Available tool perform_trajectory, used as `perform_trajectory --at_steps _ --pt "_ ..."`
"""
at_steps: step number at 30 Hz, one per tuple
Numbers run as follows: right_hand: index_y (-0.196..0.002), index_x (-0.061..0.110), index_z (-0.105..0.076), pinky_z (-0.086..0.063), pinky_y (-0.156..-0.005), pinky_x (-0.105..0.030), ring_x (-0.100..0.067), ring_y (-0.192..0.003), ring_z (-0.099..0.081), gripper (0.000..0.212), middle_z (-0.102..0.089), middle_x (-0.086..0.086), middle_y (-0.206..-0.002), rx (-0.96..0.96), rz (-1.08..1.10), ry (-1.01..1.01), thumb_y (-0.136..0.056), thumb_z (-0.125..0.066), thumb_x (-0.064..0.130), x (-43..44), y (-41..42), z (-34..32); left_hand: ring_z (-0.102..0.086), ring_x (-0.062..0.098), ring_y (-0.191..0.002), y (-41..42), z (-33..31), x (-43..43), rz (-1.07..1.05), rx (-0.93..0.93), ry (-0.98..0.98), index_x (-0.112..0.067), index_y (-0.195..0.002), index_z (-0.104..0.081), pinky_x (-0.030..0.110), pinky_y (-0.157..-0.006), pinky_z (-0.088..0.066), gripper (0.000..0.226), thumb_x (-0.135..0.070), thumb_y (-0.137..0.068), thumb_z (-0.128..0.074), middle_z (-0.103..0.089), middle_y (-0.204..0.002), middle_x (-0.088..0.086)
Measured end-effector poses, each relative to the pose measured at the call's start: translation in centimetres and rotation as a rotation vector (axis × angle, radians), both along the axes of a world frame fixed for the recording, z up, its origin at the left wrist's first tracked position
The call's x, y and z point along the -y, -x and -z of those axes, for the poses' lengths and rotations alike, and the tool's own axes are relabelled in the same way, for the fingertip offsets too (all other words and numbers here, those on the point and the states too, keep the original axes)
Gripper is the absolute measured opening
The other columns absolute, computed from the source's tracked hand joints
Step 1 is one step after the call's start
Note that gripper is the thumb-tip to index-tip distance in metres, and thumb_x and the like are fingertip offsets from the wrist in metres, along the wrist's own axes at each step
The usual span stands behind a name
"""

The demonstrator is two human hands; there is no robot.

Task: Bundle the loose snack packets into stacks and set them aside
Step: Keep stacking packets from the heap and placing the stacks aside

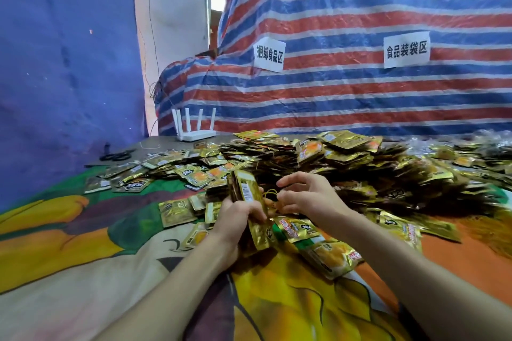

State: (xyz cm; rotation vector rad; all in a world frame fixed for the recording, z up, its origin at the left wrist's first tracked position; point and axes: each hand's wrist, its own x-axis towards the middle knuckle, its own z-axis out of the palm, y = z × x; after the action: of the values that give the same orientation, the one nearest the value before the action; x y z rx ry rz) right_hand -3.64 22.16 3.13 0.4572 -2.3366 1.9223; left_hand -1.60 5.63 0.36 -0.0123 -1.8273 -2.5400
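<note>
The left hand (235,219) clamps its fingers round an upright stack of gold snack packets (245,191) above the desk (83,243), the right hand (307,199) pinches a thin yellow band (268,195) beside it, and a large loose heap (346,163) behind seems still unbundled.

I am working in a makeshift food-packing workshop: a striped tarpaulin (360,8) is serving as the wall, paper signs (269,55) on it are marking food-bundling and food-bagging areas, and gold snack packets (346,163) are lying heaped over the cloth-covered table (83,230).
</note>
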Motion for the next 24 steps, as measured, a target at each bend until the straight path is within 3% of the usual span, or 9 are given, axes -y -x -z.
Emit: perform_trajectory --at_steps 4,7,9,12,14,17,19,21,24 --pt "-0.108 0.008 -0.072 -0.058 -0.072 -0.026 -0.016 -0.078 -0.074 0.020 -0.074 -0.014 -0.097 0.032 -0.038 -0.099 -0.089 -0.071 0.002 -1.0 0.0 0.4 -0.072 0.026 -0.074 -0.3 0.0 -0.2 0.054 -0.028 0.039 -0.009 -0.115 -0.069 0.040 -0.063 -0.060 0.053 0.016 -0.071 -0.052 -0.075 -0.087 0.013" --pt "-0.101 0.009 -0.077 -0.055 -0.067 -0.020 -0.009 -0.069 -0.069 0.017 -0.076 -0.010 -0.086 0.014 -0.072 -0.233 -0.084 -0.080 0.008 -1.8 -0.6 0.4 -0.072 0.026 -0.073 -0.4 0.0 -0.2 0.080 -0.045 0.053 -0.009 -0.114 -0.069 0.039 -0.060 -0.060 0.053 0.016 -0.071 -0.051 -0.074 -0.085 0.013" --pt "-0.093 0.008 -0.080 -0.054 -0.064 -0.021 -0.012 -0.067 -0.067 0.011 -0.076 -0.010 -0.080 0.001 -0.096 -0.286 -0.083 -0.079 0.003 -2.3 -1.1 0.4 -0.071 0.024 -0.071 -0.5 -0.1 -0.3 0.112 -0.066 0.047 -0.004 -0.116 -0.067 0.038 -0.061 -0.060 0.055 0.016 -0.066 -0.053 -0.073 -0.084 0.012" --pt "-0.086 0.007 -0.080 -0.052 -0.060 -0.019 -0.015 -0.066 -0.065 0.011 -0.075 -0.017 -0.081 -0.005 -0.116 -0.302 -0.083 -0.077 -0.003 -3.0 -1.7 0.2 -0.071 0.023 -0.073 -0.5 0.0 -0.4 0.146 -0.074 0.065 -0.003 -0.116 -0.066 0.041 -0.069 -0.061 0.054 0.019 -0.069 -0.051 -0.073 -0.087 0.012" --pt "-0.083 0.010 -0.080 -0.052 -0.059 -0.020 -0.013 -0.063 -0.063 0.010 -0.074 -0.010 -0.073 0.010 -0.113 -0.304 -0.084 -0.077 0.000 -3.5 -1.9 -0.1 -0.072 0.024 -0.076 -0.5 0.0 -0.4 0.168 -0.078 0.074 -0.004 -0.115 -0.067 0.042 -0.069 -0.062 0.054 0.018 -0.069 -0.052 -0.074 -0.087 0.011" --pt "-0.083 0.013 -0.080 -0.050 -0.059 -0.027 -0.015 -0.061 -0.059 0.007 -0.068 -0.007 -0.070 0.043 -0.022 -0.367 -0.088 -0.076 0.010 -4.4 -1.8 -0.6 -0.072 0.025 -0.080 -0.6 0.0 -0.3 0.182 -0.083 0.077 -0.006 -0.115 -0.066 0.041 -0.067 -0.060 0.065 0.005 -0.052 -0.057 -0.074 -0.090 0.012" --pt "-0.083 0.013 -0.079 -0.050 -0.055 -0.025 -0.012 -0.057 -0.058 0.010 -0.069 -0.005 -0.071 0.052 0.074 -0.451 -0.089 -0.072 0.011 -5.0 -1.5 -0.9 -0.071 0.025 -0.081 -0.6 0.0 -0.3 0.178 -0.086 0.070 -0.005 -0.116 -0.066 0.044 -0.072 -0.060 0.068 0.003 -0.049 -0.057 -0.074 -0.091 0.012" --pt "-0.085 0.011 -0.077 -0.051 -0.052 -0.022 -0.012 -0.057 -0.060 0.009 -0.073 -0.008 -0.078 0.060 0.172 -0.616 -0.089 -0.069 0.012 -6.2 -1.3 -1.4 -0.071 0.025 -0.081 -0.6 0.0 -0.3 0.176 -0.082 0.059 -0.006 -0.115 -0.067 0.044 -0.073 -0.060 0.068 0.004 -0.049 -0.057 -0.074 -0.090 0.011" --pt "-0.086 0.010 -0.067 -0.057 -0.061 -0.035 -0.019 -0.066 -0.063 0.008 -0.072 -0.011 -0.083 0.088 0.385 -0.948 -0.084 -0.060 0.014 -9.1 -1.4 -2.6 -0.071 0.024 -0.079 -0.8 -0.1 -0.3 0.184 -0.081 0.058 -0.006 -0.114 -0.067 0.041 -0.069 -0.060 0.067 0.003 -0.049 -0.057 -0.074 -0.089 0.011"
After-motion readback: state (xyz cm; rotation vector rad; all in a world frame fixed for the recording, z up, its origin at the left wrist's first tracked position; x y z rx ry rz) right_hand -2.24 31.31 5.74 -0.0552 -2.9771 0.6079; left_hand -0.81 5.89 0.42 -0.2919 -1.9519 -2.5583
